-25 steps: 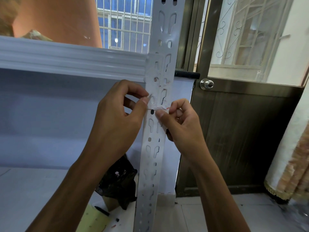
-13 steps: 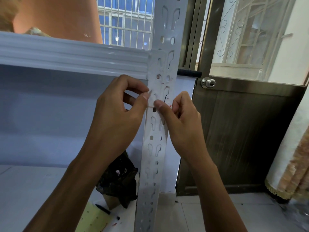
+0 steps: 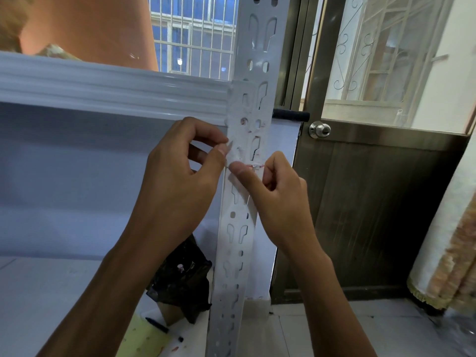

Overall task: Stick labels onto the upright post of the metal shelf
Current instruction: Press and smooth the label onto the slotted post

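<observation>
A grey perforated upright post (image 3: 235,235) of the metal shelf runs down the middle of the view. White labels (image 3: 247,130) with red marks cover its face just below the shelf beam. My left hand (image 3: 180,181) pinches the left edge of a white label (image 3: 253,166) at the post's left side. My right hand (image 3: 278,202) presses its thumb on the same label, flat against the post's front, with the other fingers curled at the post's right edge.
A white shelf beam (image 3: 113,86) runs left from the post. A black bag (image 3: 183,284), a yellow sheet (image 3: 144,338) and a pen lie on the lower shelf. A metal door (image 3: 373,215) with a round knob (image 3: 320,130) stands right. A curtain (image 3: 453,240) hangs far right.
My right thumb has slid left across the label on the post, close to my left thumb. The view has shifted slightly; both hands stay at the same height on the post.
</observation>
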